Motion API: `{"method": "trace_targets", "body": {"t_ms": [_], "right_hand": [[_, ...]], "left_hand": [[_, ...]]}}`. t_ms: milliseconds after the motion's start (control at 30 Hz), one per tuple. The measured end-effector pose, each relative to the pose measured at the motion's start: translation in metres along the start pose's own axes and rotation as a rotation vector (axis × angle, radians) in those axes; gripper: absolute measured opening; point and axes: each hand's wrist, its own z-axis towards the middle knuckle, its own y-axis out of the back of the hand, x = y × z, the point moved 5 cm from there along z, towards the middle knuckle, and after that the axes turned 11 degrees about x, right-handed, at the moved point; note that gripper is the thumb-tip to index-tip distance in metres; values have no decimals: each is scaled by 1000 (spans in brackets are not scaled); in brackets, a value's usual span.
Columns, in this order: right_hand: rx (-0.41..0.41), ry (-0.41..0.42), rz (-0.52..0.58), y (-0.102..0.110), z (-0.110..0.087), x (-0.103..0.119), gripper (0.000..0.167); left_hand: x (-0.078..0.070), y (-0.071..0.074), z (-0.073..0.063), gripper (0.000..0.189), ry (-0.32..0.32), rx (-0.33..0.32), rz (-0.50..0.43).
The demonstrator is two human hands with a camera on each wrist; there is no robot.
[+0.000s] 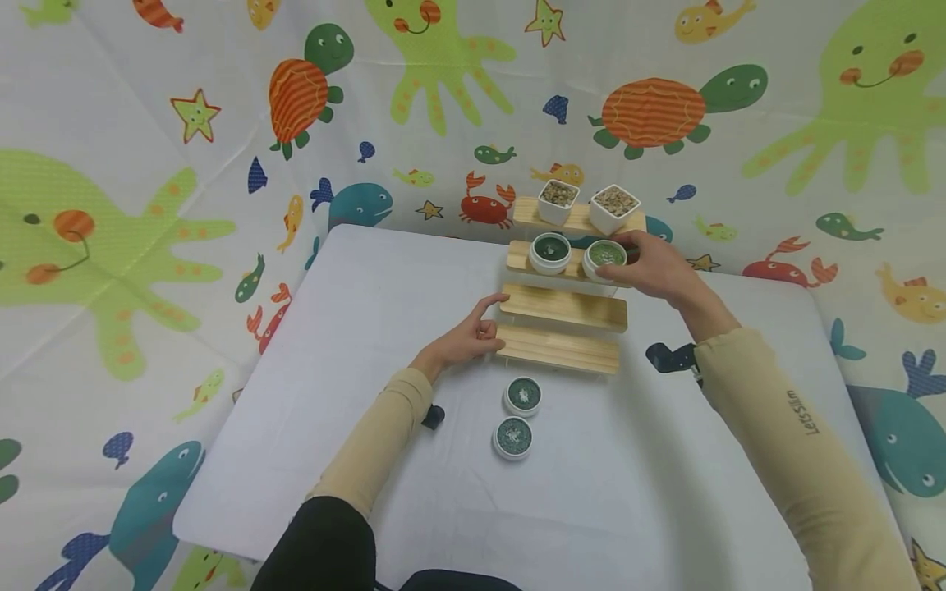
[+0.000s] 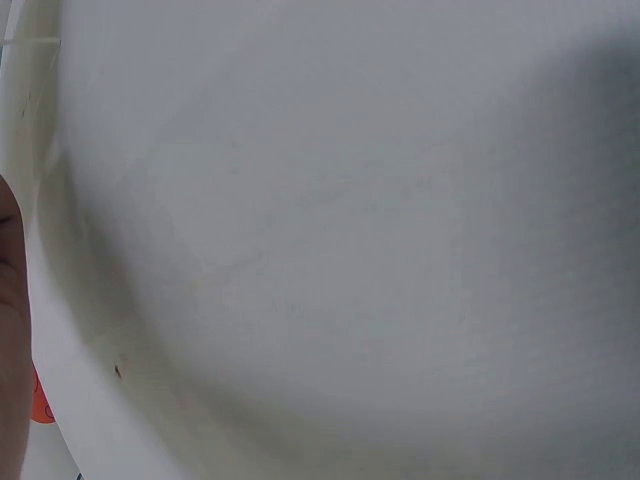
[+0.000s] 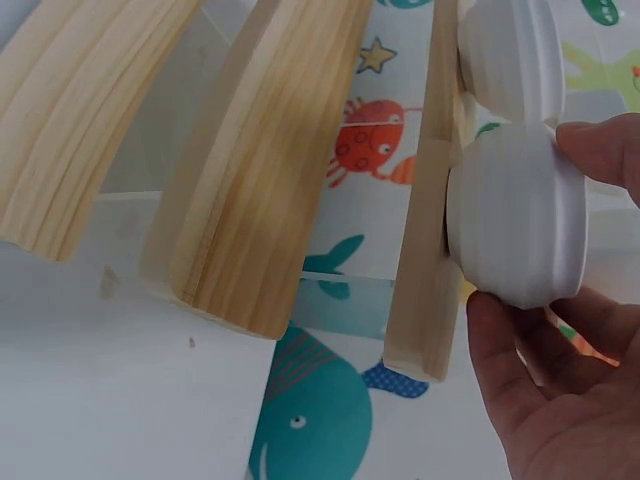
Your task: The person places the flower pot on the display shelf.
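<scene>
My right hand (image 1: 658, 267) grips a small round white pot with light green contents (image 1: 604, 256) at the second shelf from the top of a tiered wooden stand (image 1: 565, 306). In the right wrist view, thumb and fingers lie on opposite sides of this white pot (image 3: 520, 220), its base against the shelf edge. A similar pot with dark green contents (image 1: 550, 253) sits just left of it. My left hand (image 1: 461, 338) touches the left ends of the two lower shelves with index finger and thumb; its other fingers are curled. Little of this hand (image 2: 12, 330) shows in the left wrist view.
Two square white pots with speckled contents (image 1: 559, 202) stand on the top shelf. In front of the stand, two round pots with dark green contents (image 1: 524, 396) lie on the white tabletop (image 1: 355, 328). A cloth printed with sea animals (image 1: 458, 74) hangs behind.
</scene>
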Motion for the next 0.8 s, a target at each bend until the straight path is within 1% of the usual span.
{"method": "trace_targets", "body": {"t_ms": [67,333,600,800], "right_hand": [[-4,2,-3,0,0,0,78],[-13,-3,-3,-1,0,-1,80],[-19,36,0,-1,-2,-1,79],[-44,82,-13,2,-9,1,72]], "left_hand": [[-2,0,-1,79,-8,3,-4],[18,5,5,80,10,-30,44],[20,6,6,79,1,-28,50],[20,5,6,79,2,-26,56]]}}
